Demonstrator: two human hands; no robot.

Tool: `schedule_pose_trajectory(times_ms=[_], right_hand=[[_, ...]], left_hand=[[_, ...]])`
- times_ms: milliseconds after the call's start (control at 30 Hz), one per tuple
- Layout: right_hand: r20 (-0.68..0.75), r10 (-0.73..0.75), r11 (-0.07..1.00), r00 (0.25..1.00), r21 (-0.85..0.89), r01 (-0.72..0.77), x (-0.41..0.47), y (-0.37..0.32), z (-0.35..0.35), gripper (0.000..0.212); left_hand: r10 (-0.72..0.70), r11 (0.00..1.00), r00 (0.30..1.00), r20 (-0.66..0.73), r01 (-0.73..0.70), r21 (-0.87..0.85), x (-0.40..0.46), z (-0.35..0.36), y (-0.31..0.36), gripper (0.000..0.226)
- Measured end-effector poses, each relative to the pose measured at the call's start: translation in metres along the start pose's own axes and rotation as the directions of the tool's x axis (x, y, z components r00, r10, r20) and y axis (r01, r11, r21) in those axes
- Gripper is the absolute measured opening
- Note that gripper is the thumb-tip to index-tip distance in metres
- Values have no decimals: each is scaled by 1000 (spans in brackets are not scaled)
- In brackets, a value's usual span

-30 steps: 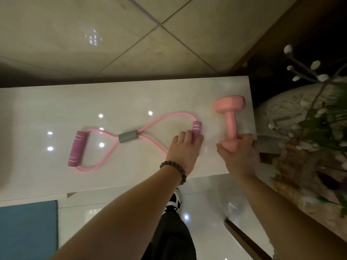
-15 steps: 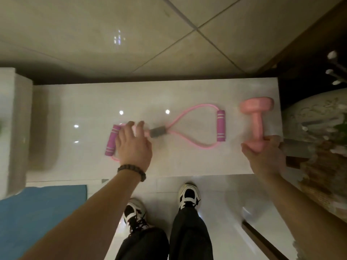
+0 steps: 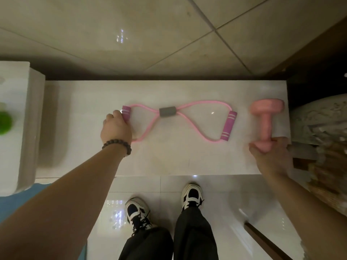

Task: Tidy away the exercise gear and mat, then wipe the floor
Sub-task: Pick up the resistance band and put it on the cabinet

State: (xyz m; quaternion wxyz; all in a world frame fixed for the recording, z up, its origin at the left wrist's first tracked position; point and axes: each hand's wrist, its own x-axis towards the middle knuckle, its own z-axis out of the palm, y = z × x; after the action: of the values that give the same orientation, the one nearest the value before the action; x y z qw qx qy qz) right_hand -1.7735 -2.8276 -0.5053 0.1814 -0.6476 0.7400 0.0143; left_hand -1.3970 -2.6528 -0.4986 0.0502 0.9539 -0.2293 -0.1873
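A pink figure-eight resistance band point(image 3: 195, 107) with purple foam handles and a grey centre sleeve lies flat on a glossy white ledge point(image 3: 169, 160). My left hand point(image 3: 116, 128) is closed around the band's left handle. The right handle point(image 3: 228, 125) lies free on the ledge. A pink dumbbell point(image 3: 266, 119) lies at the ledge's right end, its near head held in my right hand point(image 3: 270, 156). A corner of the blue mat point(image 3: 16, 203) shows on the floor at lower left.
A taller white block point(image 3: 20, 117) with a green object point(image 3: 4, 121) on it stands at the left. A large pale vase point(image 3: 323, 121) and woven basket point(image 3: 326, 177) crowd the right end. My feet stand on the shiny tiled floor point(image 3: 169, 196) below the ledge.
My left hand has moved from the band's right handle across to its left handle and closed on it. The band now lies straighter. My right hand has stayed on the dumbbell.
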Motion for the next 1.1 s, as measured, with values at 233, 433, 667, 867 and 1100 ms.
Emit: schedule_pose_trajectory(times_ms=[233, 433, 667, 867, 1100], right_hand=[[16, 1, 998, 1000, -61, 0, -4, -7, -7, 81], [31, -40, 998, 999, -42, 41, -7, -14, -18, 74], [26, -66, 997, 997, 53, 64, 11, -45, -21, 78], [32, -102, 984, 994, 151, 96, 4, -34, -21, 83], [24, -65, 995, 998, 73, 63, -4, -20, -21, 78]], left_hand=[[60, 996, 998, 13, -61, 61, -15, -4, 2, 46], [156, 986, 988, 16, -157, 47, -45, -3, 10, 57], [322, 946, 943, 82, -323, 6, -73, 7, 54, 62], [516, 848, 830, 214, -529, 7, -105, 26, 99, 67], [568, 742, 693, 444, -664, 88, -135, 60, 134, 70]])
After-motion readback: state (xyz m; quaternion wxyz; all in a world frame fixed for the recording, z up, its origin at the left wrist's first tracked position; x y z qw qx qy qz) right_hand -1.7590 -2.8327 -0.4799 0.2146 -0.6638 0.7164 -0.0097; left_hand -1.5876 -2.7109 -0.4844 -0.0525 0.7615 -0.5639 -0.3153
